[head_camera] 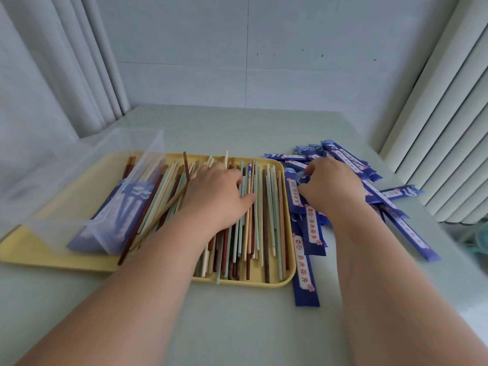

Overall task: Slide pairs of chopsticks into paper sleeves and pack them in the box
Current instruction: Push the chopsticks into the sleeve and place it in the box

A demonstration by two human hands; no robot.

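Head view: nearest the camera, the pale green surface [237,326] is showing smooth and matt, with both bare forearms extending across it toward the work.

Beyond it, a yellow tray [52,256] with rounded corners and a raised rim is holding the loose chopsticks [266,220]. The rim is judged to be keeping the sticks from rolling off. They are slender, straight rods in mint, cream, brown and dark red, lying mostly lengthwise, with a few crossing at the left.

Just beside the tray's right rim, the paper sleeves [309,233] are lying in an overlapping heap on the surface. They are flat, narrow blue strips with white labels and red characters, likely placed there for the right hand.

The right grip [332,186] is pinching the end of one sleeve between thumb and curled fingers, and the thin paper is crumpling there. The left grip [219,191] is resting on the chopsticks with the thumb laid along them. Its fingers are bending out of sight, so I cannot tell whether it is holding any.

On the tray's left part, the translucent plastic box [79,186] is standing with sleeved pairs [116,215] showing through its wall, so packing is judged partly done.

Farthest off, pleated curtains [449,128] are hanging.
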